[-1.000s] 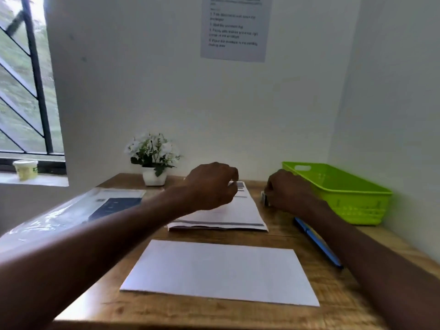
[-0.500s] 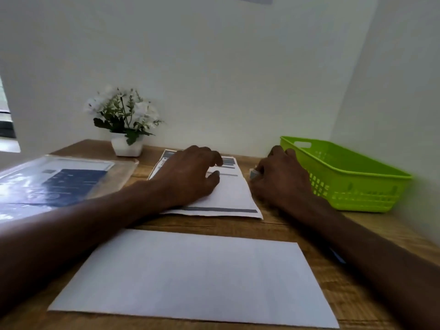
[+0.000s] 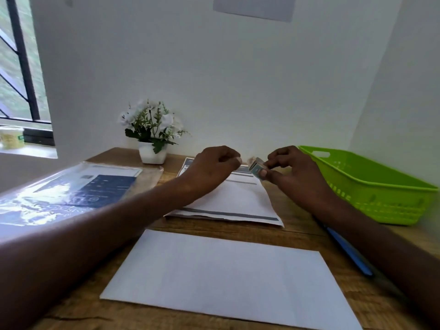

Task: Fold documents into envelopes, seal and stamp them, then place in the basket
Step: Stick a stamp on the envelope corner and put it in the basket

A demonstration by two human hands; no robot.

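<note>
Envelope (image 3: 221,277) lies flat near table edge, both hands beyond.

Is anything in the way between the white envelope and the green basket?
Yes. The right forearm stretches across the desk between the white envelope and the green basket, with a blue pen lying under it. The basket's open top shows nothing blocking it.

Envelope (image 3: 223,277) at the front of the worktop (image 3: 295,225); documents (image 3: 233,201) behind it; basket (image 3: 371,186) right; plant (image 3: 152,134) at the back; sleeve (image 3: 71,191) left.
</note>
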